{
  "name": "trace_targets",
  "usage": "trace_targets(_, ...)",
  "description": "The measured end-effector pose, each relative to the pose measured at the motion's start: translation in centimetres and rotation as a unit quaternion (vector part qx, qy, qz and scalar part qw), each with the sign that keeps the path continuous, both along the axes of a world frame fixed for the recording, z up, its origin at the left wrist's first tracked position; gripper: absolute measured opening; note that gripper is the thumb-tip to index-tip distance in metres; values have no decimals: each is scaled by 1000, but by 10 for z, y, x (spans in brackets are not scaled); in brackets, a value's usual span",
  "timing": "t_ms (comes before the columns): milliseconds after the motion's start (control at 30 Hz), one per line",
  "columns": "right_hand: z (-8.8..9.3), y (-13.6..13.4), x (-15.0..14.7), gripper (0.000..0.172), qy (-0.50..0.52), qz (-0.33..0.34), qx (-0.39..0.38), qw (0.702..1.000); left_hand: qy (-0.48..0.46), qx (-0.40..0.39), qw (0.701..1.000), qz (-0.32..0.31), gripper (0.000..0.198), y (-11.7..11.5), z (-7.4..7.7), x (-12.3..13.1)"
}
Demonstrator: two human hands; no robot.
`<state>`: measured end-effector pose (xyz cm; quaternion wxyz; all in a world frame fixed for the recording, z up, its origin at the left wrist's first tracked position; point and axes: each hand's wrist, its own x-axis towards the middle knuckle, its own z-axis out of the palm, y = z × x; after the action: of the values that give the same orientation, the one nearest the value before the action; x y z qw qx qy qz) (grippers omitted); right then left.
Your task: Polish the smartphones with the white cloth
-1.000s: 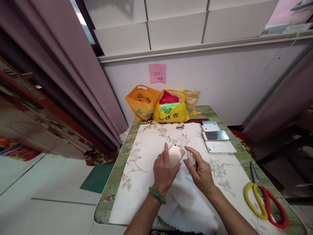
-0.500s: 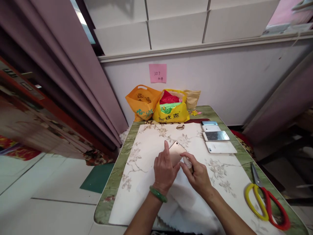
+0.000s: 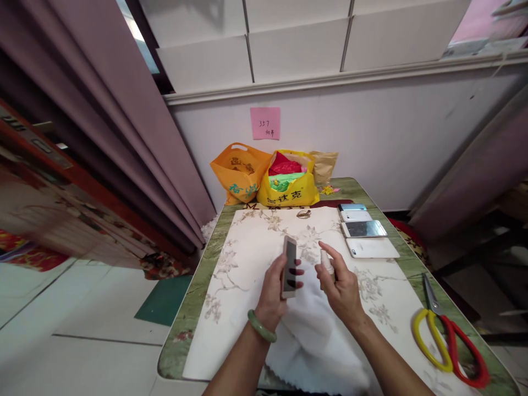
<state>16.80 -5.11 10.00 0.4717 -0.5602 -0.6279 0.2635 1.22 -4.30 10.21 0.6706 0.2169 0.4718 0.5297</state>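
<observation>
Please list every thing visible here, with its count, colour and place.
Marbled table: 1, green, centre
Flat floral sheet: 1, white, on table
Wavy-edged cloth: 1, white, front of sheet
Slim rectangular phone: 1, gold-rimmed, dark screen, above sheet
Small spray bottle: 1, white-topped, right of it
Flat phones: 4, white or blue, table's right
Metal scissors: 1, red-yellow handles, right
Open printed bags: 2, orange and yellow, table's back
Upright pouch: 1, tan, right of bags
Tiny pieces: several, yellow, by pouch
Unclear small object: 1, brown, sheet's far edge
Square paper note: 1, pink, wall
Fabric curtains: 2, purple, left and right
Round bangle: 1, green, left wrist
Left hand: 1, bare, holding phone
Right hand: 1, bare, holding bottle
</observation>
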Motion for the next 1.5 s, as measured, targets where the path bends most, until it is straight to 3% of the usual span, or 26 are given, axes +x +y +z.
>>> trace_targets(100, 5, -3, -4, 46, 6, 10, 8, 1000, -193, -62, 978, -55, 51, 2, -6, 1)
trace_targets(200, 4, -3, -5, 38, 4, 20, 13, 1000, -256, -49, 964, -57, 48, 4, -12, 2)
trace_targets(333, -2, -3, -7, 29, -16, 33, 30, 999, -282, -29, 957, -54, 50, 7, -20, 1)
trace_targets(433, -4, -2, -8, 33, -29, 36, 31, 998, -283, -24, 957, -53, 50, 9, -23, 1)
trace_targets(700, -11, 0, -9, 30, -73, 43, 3, 996, -288, -47, 957, 4, 37, 11, -17, 1)
trace_targets(900, -14, -1, -10, 38, -123, 45, 24, 991, -306, -33, 951, -16, 39, 12, -16, -1)
trace_targets(1100, -20, -4, -10, 35, -106, 60, 11, 992, -337, -43, 940, -13, 49, 16, -37, -6)
trace_targets(1200, -29, 8, -6, 48, -53, 80, -49, 994, -329, -61, 942, 12, 47, 18, -58, -11)
trace_targets(1333, -51, 44, 8, 55, 44, 16, -85, 995, -329, -79, 941, 25, 50, 16, -83, -21)
trace_targets(1500, -75, 103, 17, 51, 10, -21, -76, 997, -341, -49, 939, 3, 48, 15, -95, -27)
